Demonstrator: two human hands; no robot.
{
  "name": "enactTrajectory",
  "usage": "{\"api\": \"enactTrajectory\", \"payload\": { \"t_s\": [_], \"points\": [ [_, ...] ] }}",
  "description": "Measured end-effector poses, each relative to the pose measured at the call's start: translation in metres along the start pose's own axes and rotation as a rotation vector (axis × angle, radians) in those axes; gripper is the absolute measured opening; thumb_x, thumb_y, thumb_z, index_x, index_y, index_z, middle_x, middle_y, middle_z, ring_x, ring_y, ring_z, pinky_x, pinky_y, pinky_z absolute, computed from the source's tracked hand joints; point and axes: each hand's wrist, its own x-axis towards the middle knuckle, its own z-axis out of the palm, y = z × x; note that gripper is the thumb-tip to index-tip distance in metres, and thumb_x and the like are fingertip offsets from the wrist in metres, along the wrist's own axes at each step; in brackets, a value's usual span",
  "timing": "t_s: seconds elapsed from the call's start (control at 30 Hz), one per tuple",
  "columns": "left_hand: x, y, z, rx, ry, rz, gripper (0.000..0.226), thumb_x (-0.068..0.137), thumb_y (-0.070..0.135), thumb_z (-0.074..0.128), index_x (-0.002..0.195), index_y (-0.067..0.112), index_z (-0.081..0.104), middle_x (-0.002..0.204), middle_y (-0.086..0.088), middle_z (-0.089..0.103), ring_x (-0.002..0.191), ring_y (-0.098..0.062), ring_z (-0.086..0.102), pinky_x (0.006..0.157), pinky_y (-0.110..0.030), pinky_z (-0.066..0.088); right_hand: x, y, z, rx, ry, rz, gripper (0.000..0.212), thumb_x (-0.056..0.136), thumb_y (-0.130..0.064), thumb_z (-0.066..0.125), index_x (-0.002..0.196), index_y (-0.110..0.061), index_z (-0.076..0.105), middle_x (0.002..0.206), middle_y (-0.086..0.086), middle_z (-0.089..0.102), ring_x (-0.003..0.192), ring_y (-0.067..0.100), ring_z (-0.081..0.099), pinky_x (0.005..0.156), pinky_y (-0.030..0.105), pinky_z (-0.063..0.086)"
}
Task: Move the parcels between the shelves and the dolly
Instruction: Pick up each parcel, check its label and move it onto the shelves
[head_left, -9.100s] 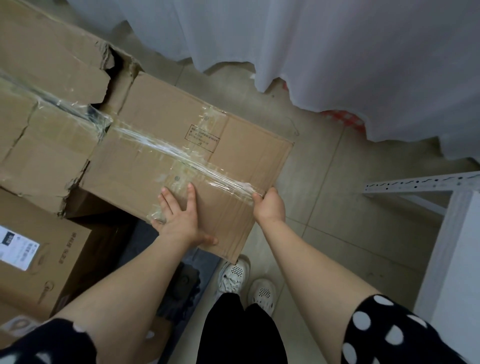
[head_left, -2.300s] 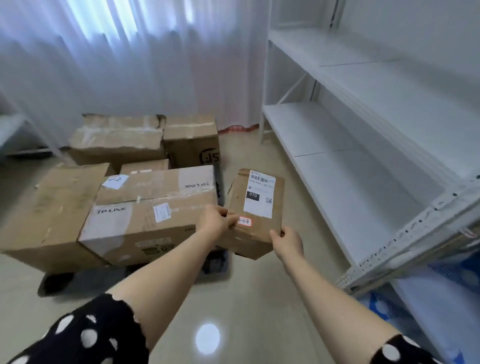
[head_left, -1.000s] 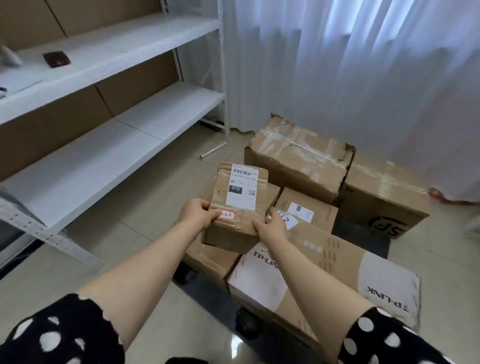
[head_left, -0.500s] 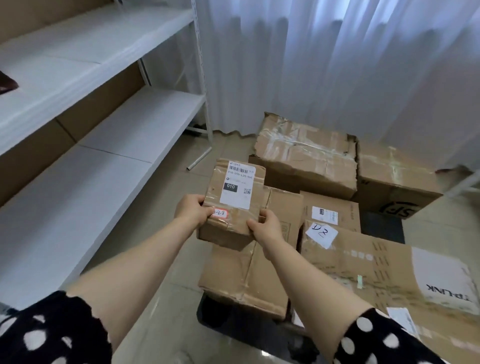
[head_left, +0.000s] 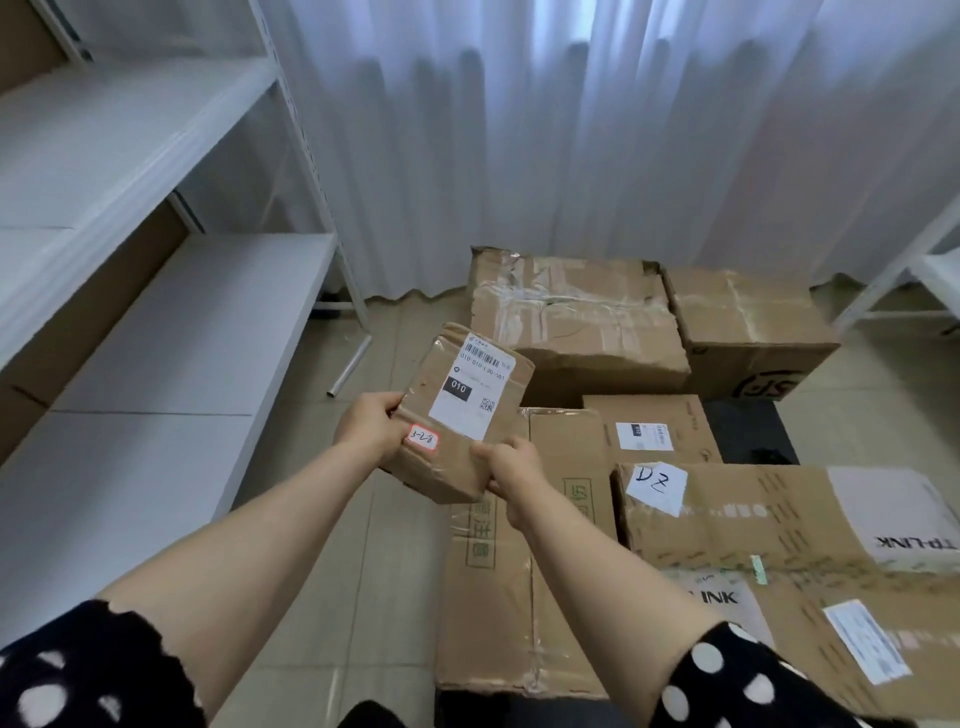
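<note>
I hold a small brown parcel (head_left: 457, 415) in the air, tilted, with a white shipping label and a small red-edged sticker on top. My left hand (head_left: 371, 427) grips its left near corner. My right hand (head_left: 511, 470) grips its near right edge. Below and to the right, several larger cardboard parcels (head_left: 524, 551) lie packed together on a dark dolly (head_left: 748, 428), which shows only between them. The white shelves (head_left: 171, 332) stand on the left, their boards bare.
A white curtain (head_left: 571, 145) hangs behind the boxes. A short metal tube (head_left: 350, 371) lies on the tiled floor by the shelf's foot. Part of another white rack (head_left: 909, 291) shows at the far right. Bare floor (head_left: 337, 519) runs between shelves and boxes.
The view has swung a little further left and down toward the boxes. The small parcel stays in both hands, now tilted more to the right.
</note>
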Motion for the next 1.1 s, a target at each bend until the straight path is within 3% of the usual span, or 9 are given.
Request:
{"api": "enactTrajectory", "payload": {
  "t_s": [0.2, 0.3, 0.37, 0.5, 0.57, 0.73, 0.9, 1.0, 1.1],
  "points": [
    [0.089, 0.017, -0.001, -0.037, -0.111, 0.023, 0.041, 0.090, 0.004, 0.059, 0.128, 0.016, 0.060, 0.113, -0.004, 0.066, 0.099, -0.019, 0.060, 0.091, -0.032, 0.050, 0.073, -0.020, 0.026, 0.130, 0.068, 0.131, 0.052, 0.080, -0.017, 0.067, 0.127, -0.007, 0.049, 0.119, 0.007, 0.063, 0.106, 0.022, 0.061, 0.093, 0.037, 0.050],
    [0.158, 0.021, 0.012, -0.086, -0.213, 0.019, 0.044, 0.092, 0.000, 0.052, 0.134, 0.014, 0.053, 0.116, -0.006, 0.064, 0.094, -0.019, 0.059, 0.080, -0.026, 0.048, 0.124, -0.031, 0.041, 0.198, 0.141, 0.185, 0.047, 0.083, -0.019, 0.066, 0.125, -0.007, 0.050, 0.114, 0.006, 0.064, 0.100, 0.020, 0.062, 0.089, 0.034, 0.051],
    [0.208, 0.017, 0.023, -0.054, -0.281, 0.037, 0.046, 0.090, 0.000, 0.054, 0.134, 0.015, 0.052, 0.109, -0.005, 0.063, 0.092, -0.018, 0.057, 0.078, -0.025, 0.046, 0.159, -0.037, 0.055, 0.246, 0.191, 0.222, 0.038, 0.085, -0.017, 0.065, 0.120, -0.008, 0.051, 0.106, 0.004, 0.064, 0.091, 0.017, 0.062, 0.082, 0.030, 0.050],
    [0.309, 0.004, 0.033, 0.101, -0.397, 0.085, 0.050, 0.086, -0.001, 0.060, 0.133, 0.015, 0.053, 0.117, -0.010, 0.065, 0.104, -0.026, 0.060, 0.093, -0.033, 0.048, 0.222, -0.054, 0.091, 0.329, 0.274, 0.318, 0.011, 0.088, -0.010, 0.061, 0.096, -0.014, 0.054, 0.087, -0.002, 0.062, 0.075, 0.012, 0.058, 0.064, 0.021, 0.046],
    [0.348, -0.001, 0.034, 0.149, -0.447, 0.074, 0.050, 0.086, -0.002, 0.061, 0.133, 0.014, 0.054, 0.118, -0.011, 0.064, 0.107, -0.027, 0.060, 0.094, -0.031, 0.047, 0.247, -0.061, 0.108, 0.351, 0.317, 0.367, 0.012, 0.088, -0.008, 0.060, 0.085, -0.017, 0.053, 0.084, -0.002, 0.062, 0.074, 0.012, 0.059, 0.062, 0.021, 0.047],
    [0.417, -0.015, 0.043, 0.242, -0.568, 0.080, 0.049, 0.084, 0.001, 0.065, 0.130, 0.018, 0.058, 0.118, -0.006, 0.066, 0.107, -0.025, 0.061, 0.092, -0.027, 0.047, 0.296, -0.065, 0.140, 0.328, 0.391, 0.426, 0.034, 0.083, -0.010, 0.063, 0.115, -0.014, 0.055, 0.102, 0.002, 0.064, 0.060, 0.009, 0.049, 0.035, 0.016, 0.035],
    [0.450, -0.025, 0.064, 0.273, -0.628, 0.068, 0.051, 0.080, 0.004, 0.072, 0.127, 0.023, 0.061, 0.116, -0.004, 0.068, 0.106, -0.021, 0.062, 0.085, -0.021, 0.045, 0.325, -0.056, 0.141, 0.079, 0.403, 0.438, 0.039, 0.084, -0.017, 0.062, 0.119, -0.023, 0.047, 0.107, -0.005, 0.056, 0.091, 0.017, 0.056, 0.079, 0.037, 0.055],
    [0.465, -0.026, 0.077, 0.254, -0.674, 0.047, 0.052, 0.079, 0.002, 0.073, 0.127, 0.019, 0.062, 0.116, -0.007, 0.067, 0.102, -0.022, 0.062, 0.088, -0.025, 0.048, 0.333, -0.052, 0.136, 0.051, 0.419, 0.439, 0.055, 0.084, -0.018, 0.060, 0.132, -0.029, 0.035, 0.108, -0.007, 0.053, 0.095, 0.023, 0.059, 0.075, 0.035, 0.056],
    [0.481, -0.024, 0.091, 0.211, -0.731, 0.025, 0.052, 0.079, -0.003, 0.072, 0.127, 0.015, 0.061, 0.118, -0.009, 0.066, 0.104, -0.023, 0.063, 0.093, -0.038, 0.051, 0.344, -0.049, 0.124, 0.051, 0.429, 0.482, 0.042, 0.087, -0.018, 0.057, 0.123, -0.028, 0.036, 0.093, -0.003, 0.054, 0.084, 0.025, 0.063, 0.071, 0.034, 0.056]
  ]
}}
